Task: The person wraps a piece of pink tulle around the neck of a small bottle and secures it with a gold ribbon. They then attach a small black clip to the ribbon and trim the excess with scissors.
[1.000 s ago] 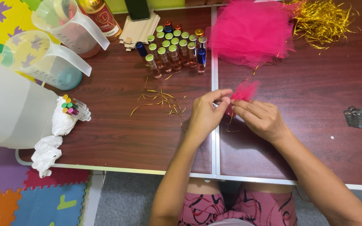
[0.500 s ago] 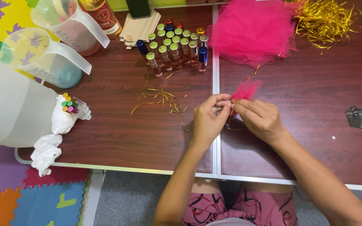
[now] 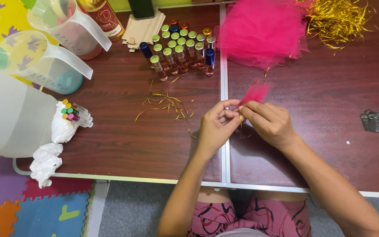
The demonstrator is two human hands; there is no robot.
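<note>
My left hand [image 3: 216,127] and my right hand [image 3: 268,123] meet over the middle seam of the dark wooden table [image 3: 123,136]. Together they pinch a small gathered piece of pink netting [image 3: 255,92], which fans out above the fingertips. A thin gold strip [image 3: 241,120] hangs between the two hands, at the gathered end. Loose gold strips [image 3: 167,105] lie on the table just left of my left hand.
A big pile of pink netting [image 3: 262,30] and a heap of gold tinsel [image 3: 336,19] lie at the back right. Several small capped bottles [image 3: 180,50] stand at the back centre. Two clear plastic jugs [image 3: 40,61], a large white container [image 3: 9,116] and crumpled tissues [image 3: 44,162] sit left.
Both hands have stayed in place over the seam, with the fingers working slightly on the pink netting. Nothing else has moved.
</note>
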